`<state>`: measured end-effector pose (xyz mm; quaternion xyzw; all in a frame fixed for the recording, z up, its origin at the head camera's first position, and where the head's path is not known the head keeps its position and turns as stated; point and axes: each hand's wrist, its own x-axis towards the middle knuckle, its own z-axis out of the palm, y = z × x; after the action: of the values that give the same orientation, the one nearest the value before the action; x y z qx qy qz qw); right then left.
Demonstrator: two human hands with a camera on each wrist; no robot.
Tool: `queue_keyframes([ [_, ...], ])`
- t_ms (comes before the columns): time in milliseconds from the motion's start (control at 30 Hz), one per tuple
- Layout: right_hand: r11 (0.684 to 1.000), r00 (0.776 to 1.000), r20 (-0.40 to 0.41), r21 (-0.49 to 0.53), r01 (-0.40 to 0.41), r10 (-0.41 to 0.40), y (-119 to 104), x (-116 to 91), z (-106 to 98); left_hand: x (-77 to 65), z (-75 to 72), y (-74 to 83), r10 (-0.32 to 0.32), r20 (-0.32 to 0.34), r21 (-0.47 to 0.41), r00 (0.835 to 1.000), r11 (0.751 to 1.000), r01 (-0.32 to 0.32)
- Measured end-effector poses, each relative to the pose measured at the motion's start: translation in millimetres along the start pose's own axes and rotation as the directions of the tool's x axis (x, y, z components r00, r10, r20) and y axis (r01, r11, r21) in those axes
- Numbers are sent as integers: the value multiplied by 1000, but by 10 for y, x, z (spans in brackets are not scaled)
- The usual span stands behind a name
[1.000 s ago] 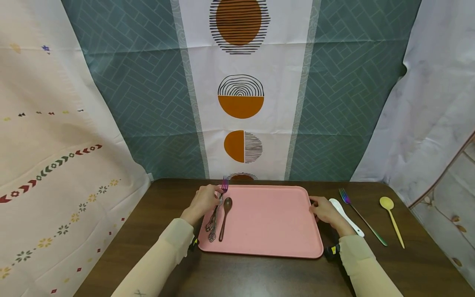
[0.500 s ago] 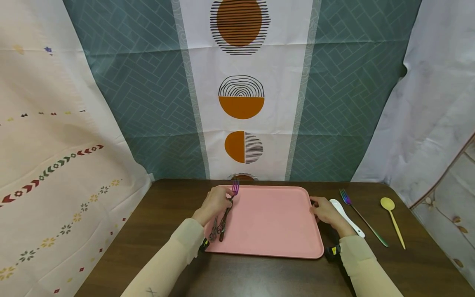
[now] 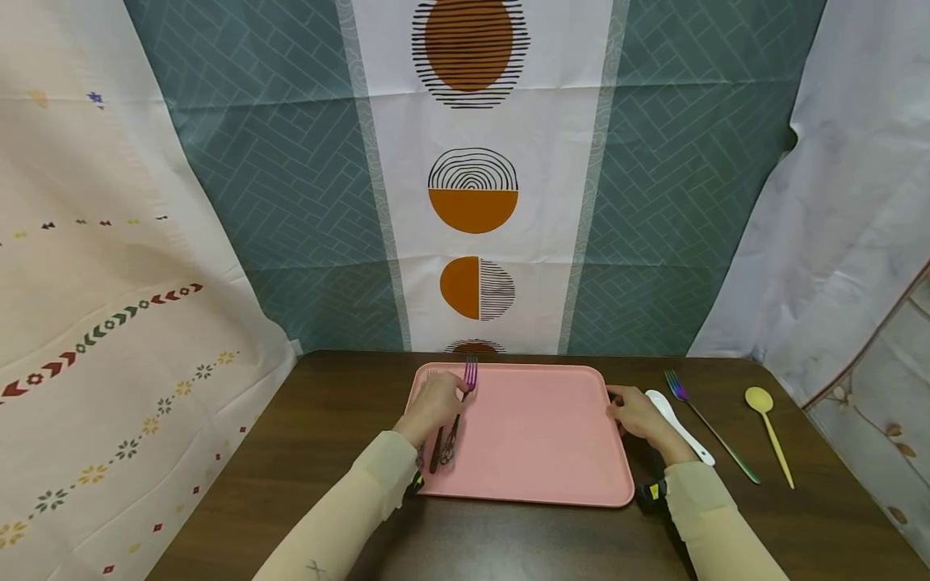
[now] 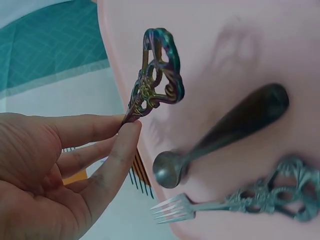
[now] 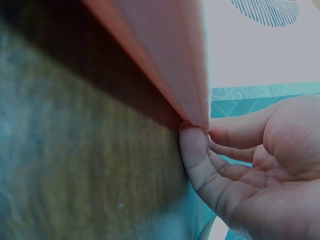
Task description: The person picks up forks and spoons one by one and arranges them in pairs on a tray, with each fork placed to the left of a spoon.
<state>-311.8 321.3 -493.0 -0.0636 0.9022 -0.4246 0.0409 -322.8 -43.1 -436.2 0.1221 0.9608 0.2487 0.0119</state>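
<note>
Purple fork [image 4: 147, 88] shifted rightward, pinched by my left hand [image 3: 434, 402] above the lower-centre pink tray [image 3: 545, 436], whose rim my right hand [image 3: 639, 413] pinched; two utensils [image 4: 235, 122] lay aboard, three others [image 3: 719, 439], lower right, remained off.

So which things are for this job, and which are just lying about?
Probably the job:
purple fork, pinched by the left hand
pink tray, pinched by the right hand
brown spoon and silver fork, on the tray

Probably just lying about:
white spoon
rainbow fork
yellow spoon

Tray [image 3: 538, 436] on table [image 3: 538, 537], hanging cloth [image 3: 654, 202] behind. Spoon [image 4: 240, 122], fork [image 4: 250, 198] on tray's left; inner spoon [image 3: 686, 433], middle fork [image 3: 719, 440], outer spoon [image 3: 759, 398] right.
</note>
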Motion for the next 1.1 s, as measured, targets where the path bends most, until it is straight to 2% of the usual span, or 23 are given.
queue_keyframes([
  [133, 1000, 1000, 0, 0, 6, -6, -17, -10, -4, 19, 53, 4, -2, -13, -8, 1000, 1000, 2],
  [367, 1000, 1000, 8, 2, 21, -21, 29, 9, -10, 61, 176, 35, -52, 12, -20, 999, 998, 52],
  [567, 1000, 1000, 6, 10, 13, -13, 16, 13, -11, 63, 253, 35, -31, 23, -25, 999, 999, 32],
  [700, 1000, 1000, 0, 8, 4, -4, -11, -4, -10, 67, 312, 32, -47, 27, -54, 999, 997, 49],
  [1100, 1000, 1000, -2, 10, 20, -20, -6, -2, 0, 54, 362, 106, -84, 15, -72, 996, 994, 85],
])
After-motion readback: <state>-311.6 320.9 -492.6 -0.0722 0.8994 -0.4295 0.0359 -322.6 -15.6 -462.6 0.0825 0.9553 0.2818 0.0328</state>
